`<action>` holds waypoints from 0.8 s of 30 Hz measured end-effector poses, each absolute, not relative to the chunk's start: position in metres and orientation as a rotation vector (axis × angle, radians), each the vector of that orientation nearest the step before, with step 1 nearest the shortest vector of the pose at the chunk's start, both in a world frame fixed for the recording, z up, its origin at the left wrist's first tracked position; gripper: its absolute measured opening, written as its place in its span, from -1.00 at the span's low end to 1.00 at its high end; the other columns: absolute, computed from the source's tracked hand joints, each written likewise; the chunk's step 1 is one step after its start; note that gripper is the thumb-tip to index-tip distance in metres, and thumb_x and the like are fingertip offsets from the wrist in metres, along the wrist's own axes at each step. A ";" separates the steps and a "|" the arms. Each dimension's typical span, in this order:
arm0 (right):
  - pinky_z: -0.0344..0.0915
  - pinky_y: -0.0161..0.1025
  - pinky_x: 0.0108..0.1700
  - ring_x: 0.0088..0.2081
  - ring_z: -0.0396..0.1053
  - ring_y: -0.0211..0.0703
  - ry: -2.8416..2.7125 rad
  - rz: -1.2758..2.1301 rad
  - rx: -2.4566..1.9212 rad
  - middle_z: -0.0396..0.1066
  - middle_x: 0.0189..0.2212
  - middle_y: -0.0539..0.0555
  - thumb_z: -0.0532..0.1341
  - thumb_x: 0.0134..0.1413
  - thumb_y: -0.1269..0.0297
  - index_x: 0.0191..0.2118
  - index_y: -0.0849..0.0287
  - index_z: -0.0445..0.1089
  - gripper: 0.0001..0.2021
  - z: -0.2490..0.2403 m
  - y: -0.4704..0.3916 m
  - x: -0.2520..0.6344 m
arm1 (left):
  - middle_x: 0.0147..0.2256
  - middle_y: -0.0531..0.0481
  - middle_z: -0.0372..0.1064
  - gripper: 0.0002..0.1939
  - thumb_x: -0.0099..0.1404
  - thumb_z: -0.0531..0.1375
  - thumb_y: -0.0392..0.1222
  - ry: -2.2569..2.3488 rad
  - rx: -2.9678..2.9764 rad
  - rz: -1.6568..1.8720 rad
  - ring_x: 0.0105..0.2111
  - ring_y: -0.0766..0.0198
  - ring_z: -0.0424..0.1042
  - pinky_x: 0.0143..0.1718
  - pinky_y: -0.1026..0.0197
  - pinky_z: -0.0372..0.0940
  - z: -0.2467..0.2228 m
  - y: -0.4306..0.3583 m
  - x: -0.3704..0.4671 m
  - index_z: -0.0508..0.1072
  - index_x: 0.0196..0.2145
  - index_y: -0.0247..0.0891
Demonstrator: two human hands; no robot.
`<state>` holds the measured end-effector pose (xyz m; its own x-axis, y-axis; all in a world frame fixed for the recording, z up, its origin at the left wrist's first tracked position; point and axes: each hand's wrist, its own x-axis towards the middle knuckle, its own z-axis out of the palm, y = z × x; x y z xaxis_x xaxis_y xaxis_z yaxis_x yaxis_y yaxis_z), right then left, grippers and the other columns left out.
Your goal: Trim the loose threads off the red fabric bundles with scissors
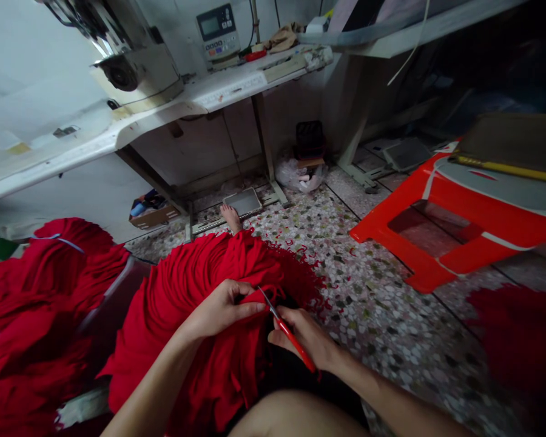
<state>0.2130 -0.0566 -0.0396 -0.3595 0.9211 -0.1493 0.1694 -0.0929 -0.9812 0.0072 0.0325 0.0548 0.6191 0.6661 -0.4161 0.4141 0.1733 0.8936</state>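
A large heap of red fabric pieces (177,303) lies across my lap, folded in many layers. My left hand (230,306) pinches an edge of the red fabric between thumb and fingers. In my right hand (307,337) is a pair of scissors (295,345) with red handles. Their metal blades point up and left, right beside the fabric edge at my left fingertips. Whether the blades touch the cloth I cannot tell. Red trimmings (307,273) lie scattered on the floor just beyond the heap.
Another pile of red fabric (68,273) fills the left side. A sewing machine (136,76) and a control panel (218,35) stand on a white table (200,100). To the right is an orange plastic stool (391,212). A cardboard box (152,209) sits under the table.
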 end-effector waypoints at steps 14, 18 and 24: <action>0.02 -0.36 -0.61 -0.70 0.12 -0.33 -1.095 1.641 -1.373 0.21 -0.75 -0.15 0.39 0.05 -0.23 -0.51 0.10 0.23 -0.47 -0.072 -0.066 0.220 | -0.52 0.03 0.43 -0.63 0.39 0.27 0.09 1.107 1.567 0.068 -0.56 0.30 0.42 -0.50 0.32 0.28 0.092 0.049 -0.063 0.58 -0.24 -0.32; 0.03 -0.37 -0.63 -0.70 0.15 -0.32 -1.129 1.640 -1.359 0.23 -0.75 -0.14 0.39 0.05 -0.25 -0.49 0.10 0.24 -0.47 -0.070 -0.058 0.218 | -0.22 -0.10 0.53 -0.78 0.42 0.22 -0.09 1.248 2.008 0.245 -0.22 0.16 0.52 -0.18 0.23 0.35 0.071 0.060 -0.039 0.60 -0.19 -0.26; 0.03 -0.38 -0.64 -0.71 0.15 -0.32 -1.073 1.648 -1.348 0.23 -0.75 -0.15 0.39 0.03 -0.25 -0.49 0.09 0.21 -0.46 -0.068 -0.055 0.211 | -0.24 -0.09 0.47 -0.85 0.26 0.21 -0.36 1.372 2.335 -0.033 -0.29 0.13 0.49 -0.32 0.22 0.23 0.035 0.056 -0.003 0.56 -0.26 -0.20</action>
